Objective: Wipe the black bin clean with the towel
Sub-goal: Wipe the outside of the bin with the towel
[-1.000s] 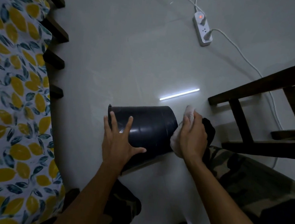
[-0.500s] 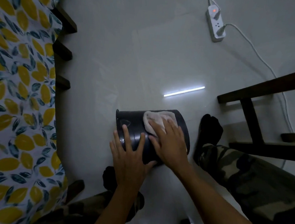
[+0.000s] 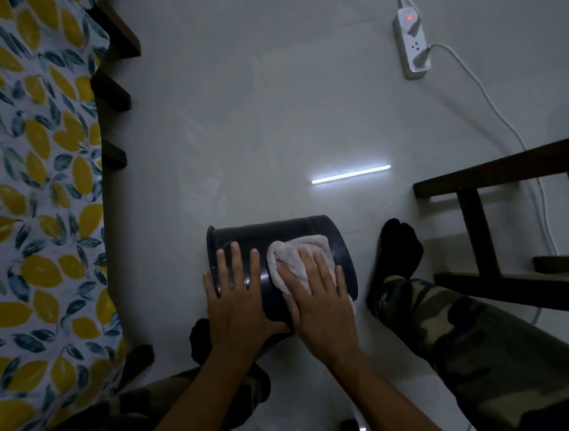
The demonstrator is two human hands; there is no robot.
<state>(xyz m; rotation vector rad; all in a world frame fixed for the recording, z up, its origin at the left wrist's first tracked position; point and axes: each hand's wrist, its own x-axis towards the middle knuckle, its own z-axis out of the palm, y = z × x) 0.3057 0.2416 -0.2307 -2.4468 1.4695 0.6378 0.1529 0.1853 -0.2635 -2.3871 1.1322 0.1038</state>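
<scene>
The floor [image 3: 251, 109] is smooth, glossy pale tile, with a bright strip of reflected light right of centre. A bed [image 3: 20, 192] fills the left edge, its cover printed with yellow lemons and dark leaves. A dark wooden frame [image 3: 483, 212] of straight rails occupies the right side. The black bin [image 3: 288, 229], a shiny tapered cylinder, lies on its side on the floor at lower centre. The left hand [image 3: 237, 300] lies flat on the bin's wall, fingers [image 3: 235, 255] extended and spread, gripping nothing. The right hand [image 3: 323, 304] presses the towel [image 3: 293, 250], a pale, fluffy, crumpled cloth, against the bin's upper side, fingers straight and flat on it. A white power strip [image 3: 411, 44], rectangular, sits at upper right.
</scene>
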